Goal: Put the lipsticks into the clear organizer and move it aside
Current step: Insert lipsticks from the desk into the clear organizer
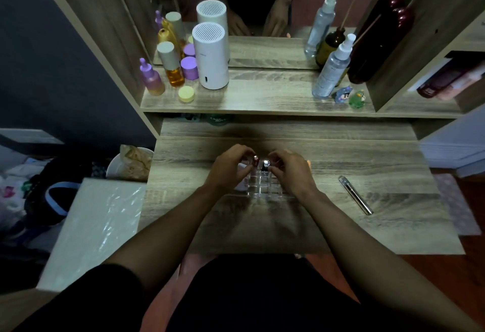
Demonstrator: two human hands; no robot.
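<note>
A clear gridded organizer (265,187) stands on the wooden desk (262,221), between my hands. My left hand (228,167) pinches a dark red lipstick (255,160) upright over the organizer's far left cells. My right hand (291,171) grips a black lipstick with a silver band (265,165) at the far middle cells. Both lipsticks are close together, their lower ends hidden by my fingers and the clear walls. A pale pink item (242,176) lies partly hidden under my left hand, beside the organizer.
A slim silver pen-like tube (355,195) lies on the desk to the right. The raised shelf behind holds bottles (170,69), a white cylinder (212,56), spray bottles (332,69) and small figurines (350,95). A mirror stands behind them. A white box (91,226) sits left of the desk.
</note>
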